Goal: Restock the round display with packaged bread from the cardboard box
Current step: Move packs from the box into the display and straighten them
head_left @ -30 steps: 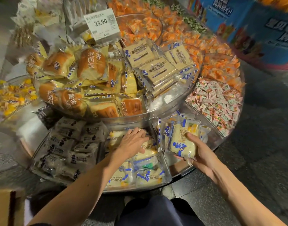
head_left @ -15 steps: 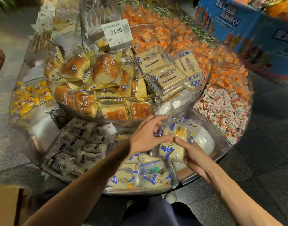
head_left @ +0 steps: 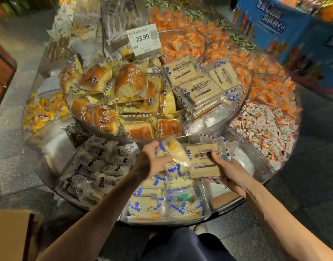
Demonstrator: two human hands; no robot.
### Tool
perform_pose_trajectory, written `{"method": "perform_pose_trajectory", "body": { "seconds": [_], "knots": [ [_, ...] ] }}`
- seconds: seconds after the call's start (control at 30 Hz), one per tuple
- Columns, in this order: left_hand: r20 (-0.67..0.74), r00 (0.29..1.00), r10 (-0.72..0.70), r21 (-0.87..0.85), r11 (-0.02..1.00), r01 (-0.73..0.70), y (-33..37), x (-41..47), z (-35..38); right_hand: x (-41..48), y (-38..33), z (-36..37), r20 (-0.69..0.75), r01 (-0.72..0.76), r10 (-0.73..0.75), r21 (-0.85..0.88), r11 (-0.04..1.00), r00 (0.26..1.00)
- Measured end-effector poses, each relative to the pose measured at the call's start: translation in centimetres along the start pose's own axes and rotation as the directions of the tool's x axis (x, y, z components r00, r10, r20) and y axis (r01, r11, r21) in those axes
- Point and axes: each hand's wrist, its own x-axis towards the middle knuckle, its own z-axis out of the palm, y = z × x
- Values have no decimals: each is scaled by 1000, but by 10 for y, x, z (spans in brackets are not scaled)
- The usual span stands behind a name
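Changed from 0.5 s ago: the left hand (head_left: pixel 154 162) now grips the blue-and-white bread pack (head_left: pixel 174 157) that the right hand (head_left: pixel 232 173) held, and a flat beige toast pack (head_left: pixel 203 161) shows in the right hand.

Left to right:
- The cardboard box (head_left: pixel 9 234) is at the bottom left corner, on the floor beside the round display (head_left: pixel 265 178). Only 1 corner of it is in view.
- A lower compartment at far left holds yellow sweets (head_left: pixel 41 112).
- Next to it is a compartment of white packs with dark print (head_left: pixel 98 166).
- Brown bun packs (head_left: pixel 113 97) are piled on the upper tier, with a price tag (head_left: pixel 144 39) reading 23.90 behind them.
- The left hand's fingers are curled round the blue-and-white bread pack, lifted over the front compartment.
- More blue-and-white packs (head_left: pixel 162 204) lie in that compartment below.
- The right hand's thumb is on top of the toast pack and its fingers are underneath, pinching it. The pack touches the other pack's edge. More wrapper shows behind it, but I cannot tell how many.
- Stacked toast packs (head_left: pixel 203 85) sit on the upper tier to the right.
- Orange sweets (head_left: pixel 190 44) are behind them.
- Pink-and-green sweets (head_left: pixel 265 125) fill the right compartment.
- A blue stand (head_left: pixel 293 34) is at the top right.
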Motion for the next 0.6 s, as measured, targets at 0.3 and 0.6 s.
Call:
{"method": "perform_pose_trajectory", "body": {
  "seconds": [0.3, 0.6],
  "knots": [
    [72, 989, -130, -33, 991, 132, -47, -32, 36, 2, -5, -29, -95, 32, -30, 19, 999, 995],
    [-95, 993, 73, 394, 919, -30, -76, -37, 64, -2, -5, -26, -85, 46, -45, 10, 999, 995]
  ]
}}
